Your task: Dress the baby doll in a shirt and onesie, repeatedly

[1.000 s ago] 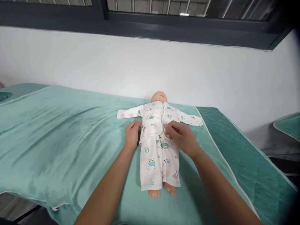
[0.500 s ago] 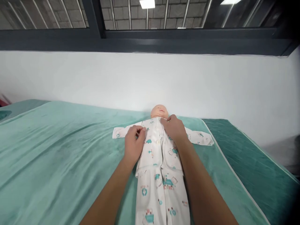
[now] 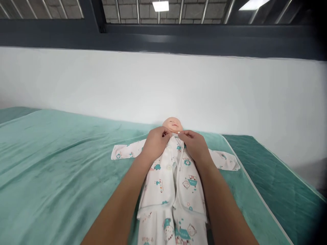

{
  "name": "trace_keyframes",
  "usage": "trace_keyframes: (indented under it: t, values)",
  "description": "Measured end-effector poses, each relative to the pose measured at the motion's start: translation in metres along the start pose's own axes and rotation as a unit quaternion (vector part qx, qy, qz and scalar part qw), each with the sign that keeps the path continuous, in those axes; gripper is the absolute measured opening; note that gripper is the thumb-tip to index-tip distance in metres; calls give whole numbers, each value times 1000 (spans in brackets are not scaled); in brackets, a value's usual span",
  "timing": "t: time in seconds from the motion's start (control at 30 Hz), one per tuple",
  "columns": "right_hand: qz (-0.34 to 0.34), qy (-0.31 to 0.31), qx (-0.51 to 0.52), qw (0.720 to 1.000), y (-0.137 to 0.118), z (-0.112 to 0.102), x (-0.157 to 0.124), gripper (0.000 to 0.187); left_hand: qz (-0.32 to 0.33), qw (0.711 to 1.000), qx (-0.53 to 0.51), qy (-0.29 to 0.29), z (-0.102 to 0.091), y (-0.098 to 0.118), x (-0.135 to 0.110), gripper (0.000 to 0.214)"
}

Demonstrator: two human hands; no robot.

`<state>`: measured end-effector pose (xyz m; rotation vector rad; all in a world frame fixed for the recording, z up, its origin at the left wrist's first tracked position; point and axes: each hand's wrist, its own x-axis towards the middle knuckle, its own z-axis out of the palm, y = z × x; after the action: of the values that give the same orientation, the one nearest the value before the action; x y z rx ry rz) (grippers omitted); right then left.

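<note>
A baby doll (image 3: 173, 124) lies on its back, dressed in a white printed jacket (image 3: 160, 180) and matching trousers (image 3: 182, 234). Its sleeves stretch out to both sides. At the neck, my left hand (image 3: 158, 141) pinches the left edge of the jacket's front opening. Just across from it, my right hand (image 3: 194, 143) pinches the right edge at the collar. Below my hands the two front panels part slightly, and a pale button (image 3: 169, 167) shows on the left one. My fingers partly hide the collar.
A light green sheet (image 3: 63, 153) with soft folds lies under the doll. To the right is a darker green cover (image 3: 276, 170). A white wall (image 3: 163, 85) rises right behind the doll's head, below a dark window frame (image 3: 163, 39) with metal bars beyond.
My left hand has moved up and right from the chest to the collar and closed on the jacket's edge. My right hand stays at the collar. The view has come a little closer.
</note>
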<state>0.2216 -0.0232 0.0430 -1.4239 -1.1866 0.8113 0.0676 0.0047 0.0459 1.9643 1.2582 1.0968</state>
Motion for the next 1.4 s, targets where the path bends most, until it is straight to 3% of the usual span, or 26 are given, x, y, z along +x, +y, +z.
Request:
trace_keyframes:
  t: [0.17, 0.33, 0.53, 0.8, 1.1, 1.4]
  values:
    - [-26, 7, 61, 998, 3, 1, 0, 21, 8, 996, -66, 61, 6, 6, 3, 16]
    - [-41, -27, 85, 995, 9, 4, 0, 25, -7, 993, -117, 16, 10, 0, 0, 18]
    - [-66, -50, 59, 995, 12, 3, 1, 23, -16, 992, -127, 12, 12, -10, 2, 16]
    - [-19, -127, 123, 984, 18, -6, -1, 25, -19, 994, -108, 16, 11, -8, 0, 13]
    - [-38, -142, 38, 988, 9, -10, -5, 26, -21, 994, -103, 18, 10, -8, 0, 11]
    - [-32, -130, -90, 987, -2, -7, -10, 26, -17, 992, -118, -35, 4, -9, -1, 18]
